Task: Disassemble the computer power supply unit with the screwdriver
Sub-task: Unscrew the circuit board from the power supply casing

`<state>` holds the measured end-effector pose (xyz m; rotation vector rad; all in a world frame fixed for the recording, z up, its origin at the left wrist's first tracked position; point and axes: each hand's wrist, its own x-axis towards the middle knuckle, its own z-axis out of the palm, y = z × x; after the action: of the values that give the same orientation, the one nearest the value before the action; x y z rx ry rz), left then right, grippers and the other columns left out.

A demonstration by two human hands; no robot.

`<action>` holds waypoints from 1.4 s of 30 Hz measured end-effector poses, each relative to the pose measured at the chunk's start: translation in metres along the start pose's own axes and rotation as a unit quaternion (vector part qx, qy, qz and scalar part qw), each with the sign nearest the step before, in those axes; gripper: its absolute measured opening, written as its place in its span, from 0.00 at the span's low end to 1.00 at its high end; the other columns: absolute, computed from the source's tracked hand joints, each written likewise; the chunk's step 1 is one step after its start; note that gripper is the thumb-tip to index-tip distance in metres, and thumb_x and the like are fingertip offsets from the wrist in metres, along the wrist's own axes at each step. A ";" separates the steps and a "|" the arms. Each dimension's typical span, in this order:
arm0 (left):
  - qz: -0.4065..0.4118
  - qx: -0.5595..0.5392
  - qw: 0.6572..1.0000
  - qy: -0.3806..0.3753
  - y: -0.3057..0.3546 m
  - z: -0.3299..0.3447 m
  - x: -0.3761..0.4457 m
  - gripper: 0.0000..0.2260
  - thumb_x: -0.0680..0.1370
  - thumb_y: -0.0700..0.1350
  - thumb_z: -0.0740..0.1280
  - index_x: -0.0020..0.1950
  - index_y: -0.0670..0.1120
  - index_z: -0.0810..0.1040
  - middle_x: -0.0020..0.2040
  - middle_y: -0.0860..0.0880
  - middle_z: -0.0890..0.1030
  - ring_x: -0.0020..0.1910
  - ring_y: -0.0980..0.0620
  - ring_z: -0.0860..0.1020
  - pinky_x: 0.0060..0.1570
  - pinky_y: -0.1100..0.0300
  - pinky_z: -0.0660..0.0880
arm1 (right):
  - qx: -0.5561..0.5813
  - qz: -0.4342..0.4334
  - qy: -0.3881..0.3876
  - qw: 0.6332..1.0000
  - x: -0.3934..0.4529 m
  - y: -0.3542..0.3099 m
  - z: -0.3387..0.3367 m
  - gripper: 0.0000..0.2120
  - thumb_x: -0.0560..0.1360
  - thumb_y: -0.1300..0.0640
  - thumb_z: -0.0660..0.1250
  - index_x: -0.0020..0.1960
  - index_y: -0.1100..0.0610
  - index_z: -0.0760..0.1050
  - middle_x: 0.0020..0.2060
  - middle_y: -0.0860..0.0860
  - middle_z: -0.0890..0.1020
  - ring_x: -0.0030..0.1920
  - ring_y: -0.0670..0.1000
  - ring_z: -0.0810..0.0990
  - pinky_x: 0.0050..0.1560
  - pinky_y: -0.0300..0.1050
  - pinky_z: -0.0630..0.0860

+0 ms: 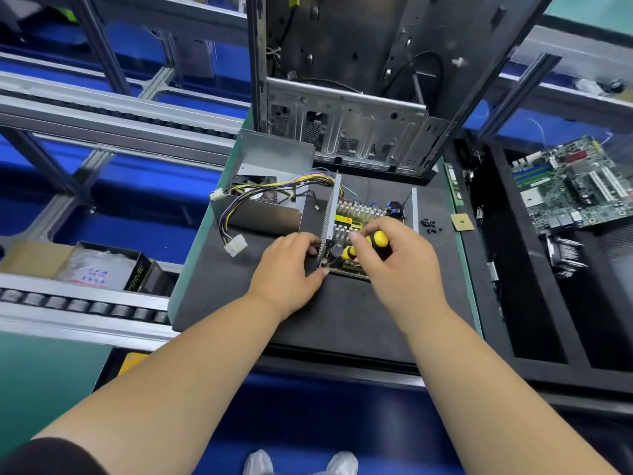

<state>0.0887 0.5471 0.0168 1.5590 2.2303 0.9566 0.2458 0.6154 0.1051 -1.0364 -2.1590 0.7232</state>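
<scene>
The opened power supply unit (356, 214) lies on a black mat (342, 320), its circuit board with heat sinks and yellow parts exposed between grey metal walls. Its detached metal cover (270, 204), holding the fan and a bundle of coloured wires, sits just to the left. My right hand (394, 258) grips a yellow-and-black screwdriver (370, 245), which points down-left into the unit's near corner; its tip is hidden. My left hand (291, 265) holds the unit's near left wall, fingers curled on the perforated edge.
An empty computer case (349, 97) stands upright behind the unit. Several loose black screws (430, 226) and a CPU chip (462, 222) lie right of the unit. A motherboard (575, 186) rests in a black tray at right. Roller conveyor rails (85, 306) run at left.
</scene>
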 end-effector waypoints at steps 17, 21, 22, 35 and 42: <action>-0.004 -0.014 1.000 -0.002 -0.002 0.001 0.001 0.19 0.72 0.50 0.74 0.60 0.51 0.73 0.47 0.60 0.74 0.48 0.56 0.70 0.56 0.56 0.72 | -0.017 -0.024 -0.010 1.000 -0.001 -0.002 0.001 0.07 0.77 0.48 0.66 0.44 0.50 0.76 0.33 0.45 0.76 0.36 0.49 0.73 0.36 0.48 0.73; -0.003 -0.018 1.000 -0.003 -0.003 0.000 0.001 0.19 0.73 0.49 0.74 0.61 0.51 0.73 0.47 0.60 0.74 0.48 0.56 0.70 0.56 0.56 0.72 | -0.074 -0.054 -0.020 0.996 0.000 -0.005 -0.002 0.06 0.78 0.50 0.67 0.45 0.52 0.75 0.32 0.45 0.74 0.35 0.48 0.70 0.34 0.44 0.67; -0.003 -0.019 1.000 -0.003 -0.003 0.000 0.000 0.19 0.73 0.49 0.73 0.61 0.51 0.73 0.47 0.60 0.74 0.48 0.56 0.70 0.56 0.56 0.72 | -0.087 -0.060 -0.029 0.994 0.001 -0.006 -0.004 0.06 0.78 0.51 0.67 0.45 0.52 0.75 0.32 0.45 0.72 0.35 0.48 0.69 0.33 0.41 0.65; -0.004 -0.027 1.000 0.004 -0.003 0.001 0.001 0.17 0.72 0.48 0.74 0.58 0.51 0.74 0.46 0.59 0.75 0.47 0.56 0.70 0.52 0.59 0.70 | -0.105 -0.044 -0.185 0.976 0.019 -0.030 -0.011 0.02 0.79 0.54 0.65 0.50 0.52 0.72 0.39 0.44 0.74 0.39 0.47 0.70 0.35 0.39 0.66; -0.008 -0.023 1.000 -0.001 -0.002 0.000 0.002 0.15 0.72 0.49 0.74 0.53 0.54 0.72 0.45 0.60 0.74 0.46 0.56 0.70 0.51 0.60 0.68 | -0.165 0.008 -0.140 0.976 0.017 -0.034 0.000 0.09 0.78 0.42 0.60 0.49 0.47 0.70 0.35 0.47 0.77 0.40 0.53 0.75 0.36 0.45 0.70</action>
<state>0.0870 0.5482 0.0158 1.5200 2.2004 0.9943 0.2210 0.6106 0.1338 -1.1756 -2.5818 0.5547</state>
